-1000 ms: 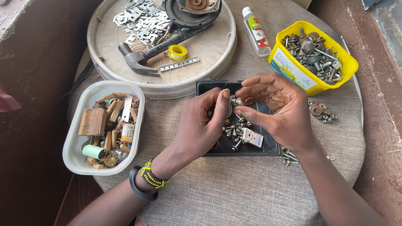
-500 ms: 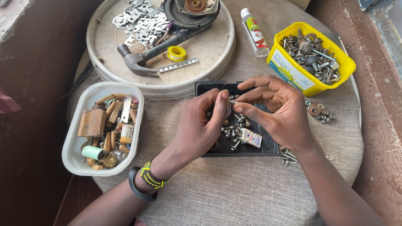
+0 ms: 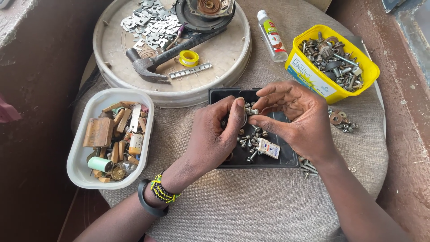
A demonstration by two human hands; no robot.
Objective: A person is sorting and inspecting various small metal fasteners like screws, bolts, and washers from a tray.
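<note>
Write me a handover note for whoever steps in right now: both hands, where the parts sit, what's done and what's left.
Left hand: fingers pinch a small part; right hand fingers meet it at a small bolt, above the black tray.
Loose screws and a small card lie in that tray.
Yellow tub of hardware sits to the right, white tub of wooden bits to the left.
Done: bolt picked up. Left: the screws in the tray.

Head cam, steep down, close over table (image 3: 268, 210).
</note>
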